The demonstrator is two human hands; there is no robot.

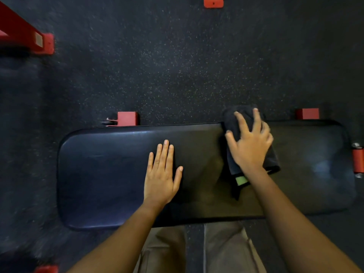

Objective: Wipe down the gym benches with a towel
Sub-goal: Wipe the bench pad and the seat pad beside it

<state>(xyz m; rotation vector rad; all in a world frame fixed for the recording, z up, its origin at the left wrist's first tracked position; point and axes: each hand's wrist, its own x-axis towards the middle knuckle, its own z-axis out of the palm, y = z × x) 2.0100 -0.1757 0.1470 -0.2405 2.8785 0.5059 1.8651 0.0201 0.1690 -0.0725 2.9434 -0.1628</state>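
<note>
Black bench pad [110,174] spans view. Dark towel [238,119] at pad's far edge – right hand [250,146] spread flat, pressing it. Left hand [161,174] flat, fingers straight, on pad's middle – holding nothing.

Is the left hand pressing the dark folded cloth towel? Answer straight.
No, the left hand lies flat on the bare black padded gym bench, while the right hand presses the dark folded cloth towel.
</note>
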